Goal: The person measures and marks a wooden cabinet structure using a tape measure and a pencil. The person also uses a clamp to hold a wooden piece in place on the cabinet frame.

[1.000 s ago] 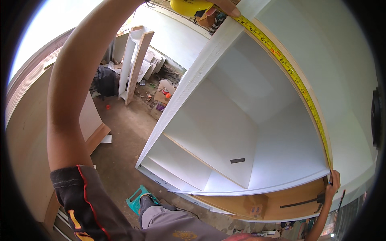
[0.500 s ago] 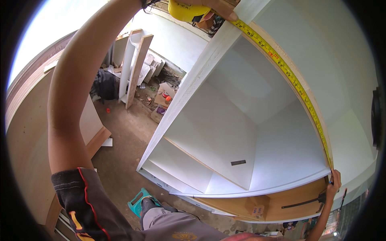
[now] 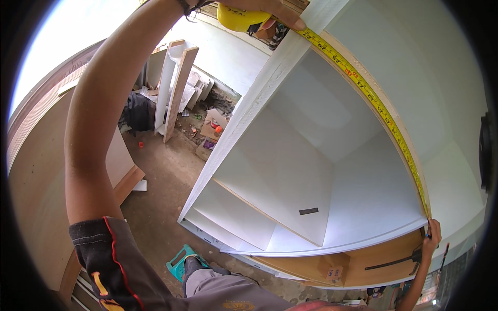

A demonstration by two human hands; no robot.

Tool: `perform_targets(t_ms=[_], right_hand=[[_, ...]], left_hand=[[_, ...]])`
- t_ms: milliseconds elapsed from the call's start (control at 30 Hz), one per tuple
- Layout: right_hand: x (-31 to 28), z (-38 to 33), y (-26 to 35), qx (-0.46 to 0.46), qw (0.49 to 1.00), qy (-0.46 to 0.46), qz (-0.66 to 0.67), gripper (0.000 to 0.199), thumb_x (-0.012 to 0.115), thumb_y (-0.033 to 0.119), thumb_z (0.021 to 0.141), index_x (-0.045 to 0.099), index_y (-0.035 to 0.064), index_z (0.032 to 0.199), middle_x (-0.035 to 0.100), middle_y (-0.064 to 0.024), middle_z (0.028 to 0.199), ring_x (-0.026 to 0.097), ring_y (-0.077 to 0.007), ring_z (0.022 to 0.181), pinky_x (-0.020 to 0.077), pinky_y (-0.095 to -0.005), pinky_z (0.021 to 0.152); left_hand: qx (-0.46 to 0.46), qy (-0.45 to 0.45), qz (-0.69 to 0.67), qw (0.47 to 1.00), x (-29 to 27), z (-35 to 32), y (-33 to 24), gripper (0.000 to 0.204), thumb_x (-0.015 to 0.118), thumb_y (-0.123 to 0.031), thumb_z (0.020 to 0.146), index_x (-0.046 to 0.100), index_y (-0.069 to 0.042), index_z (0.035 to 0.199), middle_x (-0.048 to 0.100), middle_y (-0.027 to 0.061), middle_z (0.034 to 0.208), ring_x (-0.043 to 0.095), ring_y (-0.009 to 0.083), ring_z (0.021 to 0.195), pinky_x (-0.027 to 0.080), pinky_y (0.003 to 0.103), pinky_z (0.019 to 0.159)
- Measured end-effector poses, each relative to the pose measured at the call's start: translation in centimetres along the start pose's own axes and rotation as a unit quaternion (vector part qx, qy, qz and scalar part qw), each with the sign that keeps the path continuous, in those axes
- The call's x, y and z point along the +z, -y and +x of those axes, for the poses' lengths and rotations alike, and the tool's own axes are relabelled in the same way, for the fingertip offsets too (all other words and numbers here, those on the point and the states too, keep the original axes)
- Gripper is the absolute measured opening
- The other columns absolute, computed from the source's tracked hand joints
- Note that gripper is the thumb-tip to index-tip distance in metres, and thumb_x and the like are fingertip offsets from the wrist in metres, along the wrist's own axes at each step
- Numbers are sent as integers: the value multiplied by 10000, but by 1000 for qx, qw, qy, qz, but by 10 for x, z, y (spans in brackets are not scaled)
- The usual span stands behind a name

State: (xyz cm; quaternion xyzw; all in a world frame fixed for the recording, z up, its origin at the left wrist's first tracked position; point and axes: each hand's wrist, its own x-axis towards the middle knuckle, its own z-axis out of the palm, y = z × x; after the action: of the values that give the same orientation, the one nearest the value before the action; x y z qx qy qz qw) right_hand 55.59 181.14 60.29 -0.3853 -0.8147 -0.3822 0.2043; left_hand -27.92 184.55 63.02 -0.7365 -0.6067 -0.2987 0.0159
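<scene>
A yellow tape measure point(image 3: 239, 18) is gripped in my left hand point(image 3: 282, 10) at the top, partly cut off by the frame edge. My left thumb presses by the start of the yellow blade point(image 3: 370, 95), at the corner of a white cabinet point(image 3: 250, 99). The blade runs along the cabinet's far wooden edge, bowed by the lens. At its other end, by the lower right corner, my right hand point(image 3: 432, 237) pinches the tape's tip against the edge; its fingers are partly hidden. A small dark strip point(image 3: 308, 211) lies on a white inner panel.
Below the white cabinet is a wood-toned compartment point(image 3: 306, 267) with a black clamp point(image 3: 397, 260). My foot is on a teal step stool point(image 3: 179, 263). Plywood sheets point(image 3: 41, 181) lean at left. Beyond stand a narrow wooden frame point(image 3: 179, 96), a dark bag point(image 3: 139, 112) and scraps.
My view has shifted very slightly. Both hands and the stretched tape keep their places along the cabinet edge.
</scene>
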Motion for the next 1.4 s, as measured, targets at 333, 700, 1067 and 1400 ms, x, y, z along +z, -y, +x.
perform_targets(t_ms=[333,700,1067,1400], right_hand=[[0,-7,-7,28,1000,11,6,572,415,-274,775,676,-35,1225,647,-178,1129,642,-274,985,511,-303,765],[3,-8,-8,14,1000,1,4,562,424,-282,778,671,-40,1222,639,-177,1131,642,-277,1005,507,-301,778],[3,-9,-9,17,1000,2,8,591,407,-290,758,666,-37,1226,635,-175,1130,637,-267,997,504,-293,763],[0,0,5,54,998,17,3,359,523,-196,890,669,-69,1193,668,-213,1091,676,-361,1023,537,-386,893]], left_hand=[[-12,5,-1,1000,-1,-2,-3,602,756,-670,829,770,-86,683,672,63,633,655,174,650,537,319,646],[11,10,-8,1000,1,1,1,638,738,-701,824,767,-80,683,671,56,627,649,162,642,534,319,653],[27,39,-11,999,-4,2,1,650,710,-698,855,761,-68,701,660,42,606,631,150,603,520,312,604],[11,19,-16,1000,-1,3,2,635,737,-681,841,744,-67,681,680,43,620,662,147,599,531,296,592]])
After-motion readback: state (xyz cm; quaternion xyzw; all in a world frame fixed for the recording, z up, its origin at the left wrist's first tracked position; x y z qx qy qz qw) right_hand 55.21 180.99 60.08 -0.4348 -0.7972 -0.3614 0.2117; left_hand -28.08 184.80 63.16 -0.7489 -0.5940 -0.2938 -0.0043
